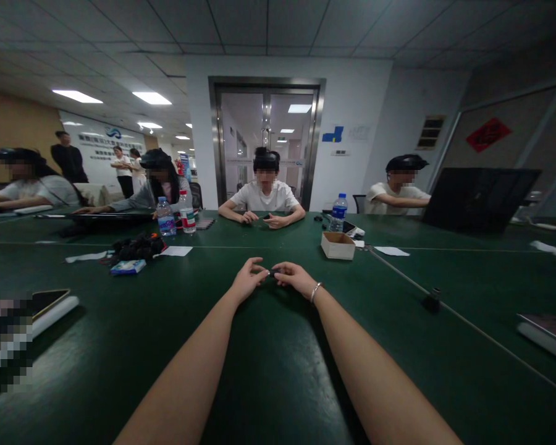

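My left hand (249,279) and my right hand (297,278) meet above the green tabletop, straight ahead of me. Between their fingertips is a small dark object (272,272) with a light spot at its left end; it is too small to name. The left thumb and a finger pinch that left end, while other fingers curl apart above. My right fingers close on the other end, and a silver bracelet (315,292) circles that wrist. Beyond my right hand stands an open cardboard box (338,254).
Bottles (165,217) and a black tangled pile (136,247) with a blue-white packet (128,267) lie left. Another bottle (338,213) stands behind the box. A cable (417,285) crosses the right side. People wearing headsets sit around the table, one person (265,198) directly opposite.
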Tool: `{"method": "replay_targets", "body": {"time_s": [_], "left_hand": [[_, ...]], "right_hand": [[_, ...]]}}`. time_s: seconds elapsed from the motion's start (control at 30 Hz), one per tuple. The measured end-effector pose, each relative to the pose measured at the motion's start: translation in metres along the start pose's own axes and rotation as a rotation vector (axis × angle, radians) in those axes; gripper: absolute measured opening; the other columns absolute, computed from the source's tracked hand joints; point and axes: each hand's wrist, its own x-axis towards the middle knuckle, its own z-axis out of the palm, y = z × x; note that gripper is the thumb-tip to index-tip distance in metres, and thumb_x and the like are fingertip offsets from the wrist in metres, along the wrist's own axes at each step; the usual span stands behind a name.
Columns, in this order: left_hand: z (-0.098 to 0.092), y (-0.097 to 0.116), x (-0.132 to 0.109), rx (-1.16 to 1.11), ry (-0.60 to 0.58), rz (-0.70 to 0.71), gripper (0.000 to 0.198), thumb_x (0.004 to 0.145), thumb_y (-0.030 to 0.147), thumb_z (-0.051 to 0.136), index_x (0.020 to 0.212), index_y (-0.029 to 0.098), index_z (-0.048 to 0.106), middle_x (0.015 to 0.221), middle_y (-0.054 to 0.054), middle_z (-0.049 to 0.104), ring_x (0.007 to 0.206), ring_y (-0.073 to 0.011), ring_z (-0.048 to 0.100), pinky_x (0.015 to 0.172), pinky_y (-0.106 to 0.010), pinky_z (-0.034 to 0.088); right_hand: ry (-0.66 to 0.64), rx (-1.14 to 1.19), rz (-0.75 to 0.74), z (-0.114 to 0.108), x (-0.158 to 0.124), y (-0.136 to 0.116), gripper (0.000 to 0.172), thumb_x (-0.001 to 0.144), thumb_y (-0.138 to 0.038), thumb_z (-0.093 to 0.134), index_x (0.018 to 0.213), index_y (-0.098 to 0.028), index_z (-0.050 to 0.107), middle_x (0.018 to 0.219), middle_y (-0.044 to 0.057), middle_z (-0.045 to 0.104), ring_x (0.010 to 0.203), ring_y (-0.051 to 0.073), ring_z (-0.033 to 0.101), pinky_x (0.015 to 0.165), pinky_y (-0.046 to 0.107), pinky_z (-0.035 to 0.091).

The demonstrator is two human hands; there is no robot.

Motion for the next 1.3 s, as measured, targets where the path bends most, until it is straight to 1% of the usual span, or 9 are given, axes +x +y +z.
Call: {"method": "replay_targets", "body": {"time_s": [0.07, 0.17, 0.37, 0.5, 0.63, 0.8, 0.93, 1.13, 1.3], "left_hand": [[-0.0008, -0.0012, 0.0002, 0.028, -0.045, 0.055, 0.047, 0.068, 0.029, 0.066, 0.111, 0.019, 0.051, 0.094, -0.006, 0.06, 0.065, -0.0095, 0.056, 0.058, -0.021, 0.044], [-0.001, -0.0017, -0.0001, 0.056, -0.082, 0.044, 0.035, 0.072, 0.033, 0.061, 0.101, 0.015, 0.056, 0.081, -0.005, 0.06, 0.063, -0.0104, 0.056, 0.058, -0.022, 0.043], [-0.0003, -0.001, -0.0019, 0.086, -0.055, 0.074, 0.05, 0.067, 0.032, 0.067, 0.113, 0.019, 0.052, 0.09, -0.005, 0.06, 0.065, -0.0102, 0.057, 0.062, -0.023, 0.044], [-0.0007, -0.0026, -0.0015, 0.102, -0.094, 0.048, 0.036, 0.075, 0.038, 0.057, 0.102, 0.015, 0.058, 0.073, -0.003, 0.059, 0.064, -0.0118, 0.056, 0.061, -0.024, 0.044], [-0.0008, -0.0013, -0.0028, 0.12, -0.069, 0.082, 0.044, 0.069, 0.035, 0.063, 0.109, 0.018, 0.055, 0.086, -0.005, 0.061, 0.066, -0.0108, 0.056, 0.062, -0.023, 0.045], [0.0, 0.0009, -0.003, 0.138, -0.081, 0.068, 0.029, 0.07, 0.036, 0.061, 0.092, 0.016, 0.061, 0.077, -0.003, 0.061, 0.063, -0.0114, 0.056, 0.062, -0.024, 0.045], [0.0009, -0.0028, 0.0, 0.199, -0.06, 0.028, 0.031, 0.076, 0.043, 0.052, 0.082, 0.015, 0.062, 0.07, -0.003, 0.061, 0.063, -0.0128, 0.057, 0.061, -0.025, 0.044], [0.0018, -0.0016, -0.0035, 0.143, -0.046, 0.061, 0.033, 0.079, 0.03, 0.047, 0.111, 0.024, 0.055, 0.101, -0.005, 0.061, 0.075, -0.012, 0.059, 0.059, -0.021, 0.044], [0.0028, 0.0015, -0.0053, 0.147, -0.026, 0.145, 0.029, 0.075, 0.028, 0.054, 0.103, 0.02, 0.061, 0.096, -0.005, 0.063, 0.075, -0.0125, 0.058, 0.062, -0.022, 0.045]], "right_hand": [[-0.001, 0.001, 0.004, 0.0, -0.0004, -0.0005, 0.031, 0.066, -0.025, 0.069, 0.094, -0.016, 0.059, 0.067, -0.002, 0.059, 0.056, 0.007, 0.055, 0.056, 0.021, 0.043], [0.006, -0.005, 0.013, 0.0002, -0.0009, -0.001, 0.031, 0.066, -0.026, 0.069, 0.094, -0.016, 0.059, 0.066, -0.003, 0.059, 0.056, 0.007, 0.055, 0.056, 0.021, 0.043], [-0.007, 0.0, 0.007, 0.0002, 0.0002, 0.0007, 0.033, 0.066, -0.026, 0.069, 0.095, -0.015, 0.059, 0.066, -0.003, 0.059, 0.058, 0.008, 0.055, 0.057, 0.022, 0.043], [-0.007, 0.002, -0.003, -0.0003, 0.0012, 0.002, 0.034, 0.065, -0.027, 0.069, 0.095, -0.015, 0.059, 0.067, -0.002, 0.059, 0.058, 0.008, 0.055, 0.057, 0.022, 0.043], [-0.01, 0.006, -0.014, -0.0003, 0.0014, 0.0022, 0.034, 0.065, -0.027, 0.069, 0.095, -0.015, 0.059, 0.066, -0.003, 0.058, 0.057, 0.007, 0.055, 0.056, 0.022, 0.043], [0.006, -0.005, -0.011, 0.0004, 0.0012, 0.0022, 0.032, 0.065, -0.025, 0.069, 0.094, -0.015, 0.059, 0.066, -0.002, 0.059, 0.056, 0.007, 0.055, 0.056, 0.022, 0.043], [0.009, -0.016, -0.011, 0.0012, 0.0016, 0.0022, 0.031, 0.065, -0.024, 0.069, 0.093, -0.015, 0.06, 0.067, -0.002, 0.059, 0.055, 0.007, 0.055, 0.056, 0.022, 0.043], [0.036, -0.002, 0.023, 0.0012, 0.0009, 0.0003, 0.031, 0.068, -0.026, 0.068, 0.095, -0.015, 0.059, 0.063, -0.002, 0.059, 0.056, 0.008, 0.056, 0.055, 0.02, 0.043], [0.043, 0.019, 0.044, 0.0015, 0.0013, -0.0004, 0.028, 0.071, -0.028, 0.066, 0.094, -0.015, 0.059, 0.072, 0.001, 0.063, 0.055, 0.007, 0.056, 0.053, 0.019, 0.043]]}}
